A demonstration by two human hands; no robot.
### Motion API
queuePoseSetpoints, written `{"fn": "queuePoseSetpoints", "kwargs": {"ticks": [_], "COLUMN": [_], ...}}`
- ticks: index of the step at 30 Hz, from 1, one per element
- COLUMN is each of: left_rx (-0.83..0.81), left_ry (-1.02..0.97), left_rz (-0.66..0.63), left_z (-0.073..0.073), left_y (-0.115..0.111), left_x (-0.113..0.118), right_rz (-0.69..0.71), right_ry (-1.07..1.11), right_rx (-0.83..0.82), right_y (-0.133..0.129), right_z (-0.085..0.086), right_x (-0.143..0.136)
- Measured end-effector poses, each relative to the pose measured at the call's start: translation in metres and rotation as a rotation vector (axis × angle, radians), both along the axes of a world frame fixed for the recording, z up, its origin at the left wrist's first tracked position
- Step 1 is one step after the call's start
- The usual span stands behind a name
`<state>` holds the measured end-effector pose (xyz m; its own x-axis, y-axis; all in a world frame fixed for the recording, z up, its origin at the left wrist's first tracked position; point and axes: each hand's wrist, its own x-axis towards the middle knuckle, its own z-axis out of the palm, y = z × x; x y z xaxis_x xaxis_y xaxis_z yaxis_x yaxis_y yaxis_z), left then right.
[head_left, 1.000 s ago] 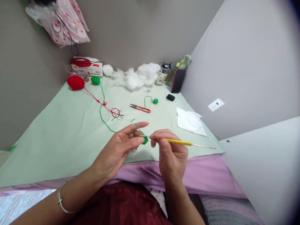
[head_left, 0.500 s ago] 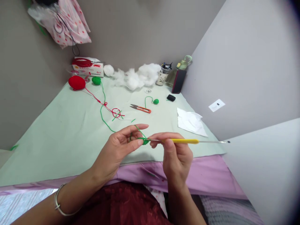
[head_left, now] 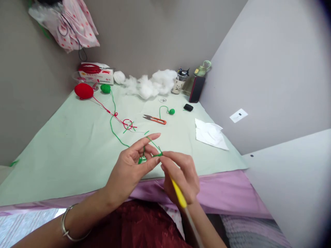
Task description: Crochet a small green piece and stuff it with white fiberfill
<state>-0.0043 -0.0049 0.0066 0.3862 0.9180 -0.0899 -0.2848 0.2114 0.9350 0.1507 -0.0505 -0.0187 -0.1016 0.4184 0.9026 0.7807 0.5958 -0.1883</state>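
Green crochet work (head_left: 158, 155) sat where both hands met, pinched by the fingers of the left hand (head_left: 125, 167). The left index finger reached forward with a green strand (head_left: 155, 145) drawn over it. The right hand (head_left: 183, 175) gripped a yellow-handled hook (head_left: 179, 193), which slanted back toward the body; its tip was hidden at the stitches. Good handling, in my judgement, called for even tension over that index finger, a pinch close to the stitch, and a loop loose enough for the hook to slide through. Just beyond the fingers, snips (head_left: 155, 119) lay on the surface (head_left: 72, 148); farther out were a small green ball (head_left: 171, 111) and white stuffing (head_left: 150, 88). Beyond the left hand sat a green yarn ball (head_left: 105, 89).
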Motion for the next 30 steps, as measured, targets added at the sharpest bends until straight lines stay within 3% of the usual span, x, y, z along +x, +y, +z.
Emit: {"fn": "queuePoseSetpoints", "kwargs": {"ticks": [2,4,7,9,12,15,18,20,23,26,30], "left_rx": [-0.187,-0.317,-0.312,-0.253,-0.156,-0.087,-0.161,-0.276,-0.364,-0.272,-0.098], "left_ry": [-0.114,-0.207,-0.235,-0.196,-0.130,-0.094,-0.126,-0.206,-0.315,-0.271,-0.148], "left_rz": [-0.089,-0.152,-0.147,-0.140,-0.117,-0.044,-0.063,-0.144,-0.184,-0.107,-0.071], "left_z": [0.002,0.003,0.006,0.007,0.007,0.004,0.002,0.001,0.002,0.003,0.001], "left_y": [0.002,0.006,0.010,0.010,0.005,0.001,0.002,0.004,0.009,0.009,0.004], "left_x": [0.001,0.000,-0.003,-0.004,-0.002,0.000,0.003,0.003,0.002,0.002,0.002], "right_rz": [-0.013,0.064,0.225,0.313,0.342,0.229,0.086,0.060,0.138,0.278,0.326], "right_ry": [0.028,0.213,0.627,0.790,0.786,0.601,0.305,0.245,0.534,0.814,0.761], "right_rx": [0.035,-0.055,-0.234,-0.325,-0.400,-0.346,-0.183,-0.135,-0.229,-0.358,-0.409], "right_y": [0.000,0.000,0.002,0.004,0.006,0.003,0.000,-0.001,0.002,0.006,0.008], "right_z": [-0.003,-0.001,0.008,0.014,0.015,0.010,0.004,0.003,0.007,0.010,0.010], "right_x": [-0.001,0.000,0.001,0.000,-0.003,-0.006,-0.007,-0.005,-0.002,-0.001,-0.002]}}
